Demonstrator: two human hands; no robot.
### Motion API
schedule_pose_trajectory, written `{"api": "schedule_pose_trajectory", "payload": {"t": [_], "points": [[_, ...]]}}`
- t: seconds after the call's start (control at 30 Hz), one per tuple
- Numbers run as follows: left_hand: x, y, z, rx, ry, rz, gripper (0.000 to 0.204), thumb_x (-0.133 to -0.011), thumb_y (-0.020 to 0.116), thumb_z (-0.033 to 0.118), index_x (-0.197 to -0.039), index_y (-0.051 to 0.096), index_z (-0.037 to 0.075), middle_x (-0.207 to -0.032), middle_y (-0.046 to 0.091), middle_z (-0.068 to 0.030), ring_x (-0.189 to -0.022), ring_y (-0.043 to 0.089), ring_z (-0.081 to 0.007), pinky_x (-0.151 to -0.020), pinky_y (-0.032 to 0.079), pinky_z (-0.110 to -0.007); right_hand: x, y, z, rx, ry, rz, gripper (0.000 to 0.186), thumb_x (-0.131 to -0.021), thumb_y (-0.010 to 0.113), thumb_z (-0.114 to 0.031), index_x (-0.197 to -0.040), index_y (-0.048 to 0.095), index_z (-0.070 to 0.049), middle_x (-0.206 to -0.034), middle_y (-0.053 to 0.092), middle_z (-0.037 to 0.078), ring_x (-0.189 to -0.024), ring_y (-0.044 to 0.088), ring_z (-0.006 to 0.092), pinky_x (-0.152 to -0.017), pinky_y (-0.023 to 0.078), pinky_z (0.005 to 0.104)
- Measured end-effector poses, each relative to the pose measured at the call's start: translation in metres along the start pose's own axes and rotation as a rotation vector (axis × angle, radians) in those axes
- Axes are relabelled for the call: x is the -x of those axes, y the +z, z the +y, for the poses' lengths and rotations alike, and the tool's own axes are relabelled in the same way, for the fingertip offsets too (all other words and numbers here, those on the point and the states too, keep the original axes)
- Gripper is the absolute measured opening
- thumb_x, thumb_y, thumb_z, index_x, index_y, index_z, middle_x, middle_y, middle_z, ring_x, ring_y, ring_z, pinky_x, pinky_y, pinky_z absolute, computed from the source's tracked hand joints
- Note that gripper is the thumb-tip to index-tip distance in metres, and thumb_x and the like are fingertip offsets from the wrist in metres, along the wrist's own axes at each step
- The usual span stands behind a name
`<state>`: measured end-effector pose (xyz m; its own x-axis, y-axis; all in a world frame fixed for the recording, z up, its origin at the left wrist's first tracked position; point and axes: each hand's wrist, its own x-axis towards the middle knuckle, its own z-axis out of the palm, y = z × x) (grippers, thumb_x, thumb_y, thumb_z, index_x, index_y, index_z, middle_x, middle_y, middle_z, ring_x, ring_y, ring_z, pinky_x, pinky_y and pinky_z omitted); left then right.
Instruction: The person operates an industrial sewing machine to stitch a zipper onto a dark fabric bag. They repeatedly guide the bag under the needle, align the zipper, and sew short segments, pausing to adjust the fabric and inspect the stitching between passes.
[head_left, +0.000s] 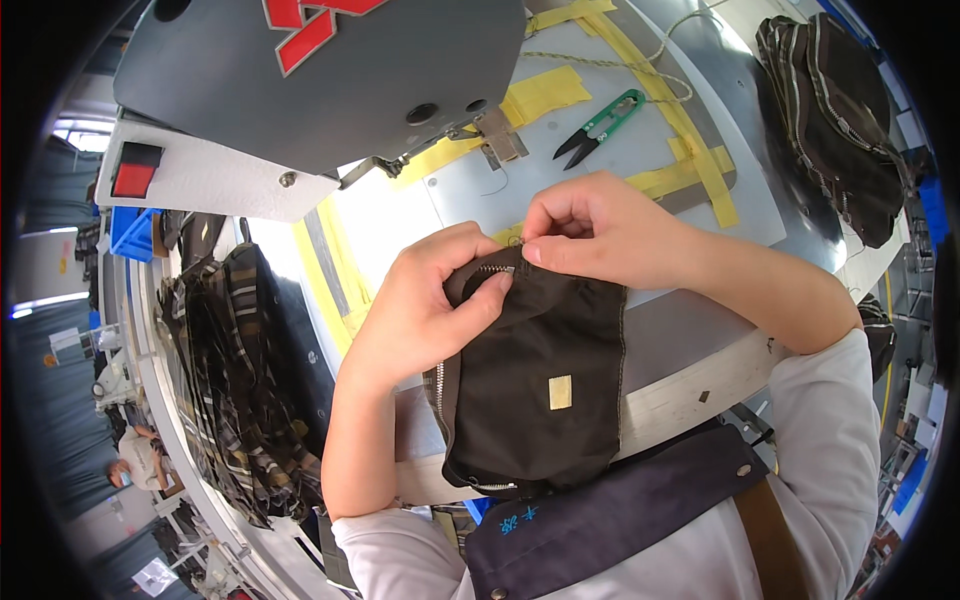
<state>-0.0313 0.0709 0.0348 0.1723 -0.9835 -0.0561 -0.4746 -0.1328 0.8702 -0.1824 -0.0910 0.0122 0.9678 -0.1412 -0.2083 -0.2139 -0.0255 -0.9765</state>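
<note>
A dark brown fabric pouch piece [535,345] with a metal zipper along its left and top edges hangs over the table's front edge. A small cream label shows on its face. My left hand [430,300] grips the pouch's upper left edge, thumb in front by the zipper teeth. At the top edge, my right hand [590,232] pinches the zipper end between thumb and forefinger. Whatever small part lies inside that pinch is hidden. Just beyond my hands are the presser foot [500,140] of a sewing machine and green-handled thread snips [603,128], lying with blades toward me.
The grey sewing machine head [320,85] overhangs the upper left. Yellow tape [690,170] marks the work surface. Dark zippered pieces [825,120] are stacked at the far right, and striped dark fabric pieces [240,370] pile up at the left. A cord [640,65] lies behind the snips.
</note>
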Motion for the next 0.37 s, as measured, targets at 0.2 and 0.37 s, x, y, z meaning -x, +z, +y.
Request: {"api": "schedule_pose_trajectory", "payload": {"t": [0.2, 0.37], "points": [[0.0006, 0.0027, -0.0022, 0.005, -0.026, -0.017, 0.014, -0.08, 0.066, 0.009, -0.086, 0.061, -0.002, -0.073, 0.051, -0.0067, -0.065, 0.047, -0.0161, -0.062, 0.04, -0.03, 0.0, 0.0049, 0.0047, -0.048, -0.069, 0.039, 0.017, -0.086, 0.065, -0.017, -0.086, 0.065, -0.001, -0.072, 0.061, 0.0, -0.066, 0.053, 0.0071, -0.06, 0.044, 0.0252], [-0.0001, 0.0042, -0.0028, 0.026, -0.094, -0.024, 0.014, -0.081, 0.067, 0.01, -0.086, 0.061, -0.001, -0.074, 0.052, -0.0061, -0.066, 0.048, -0.0152, -0.063, 0.041, -0.029, -0.0006, 0.0037, 0.0064, -0.029, -0.044, 0.069, 0.017, -0.086, 0.065, -0.017, -0.085, 0.064, 0.0, -0.072, 0.061, 0.001, -0.066, 0.053, 0.0073, -0.061, 0.045, 0.0251]]}}
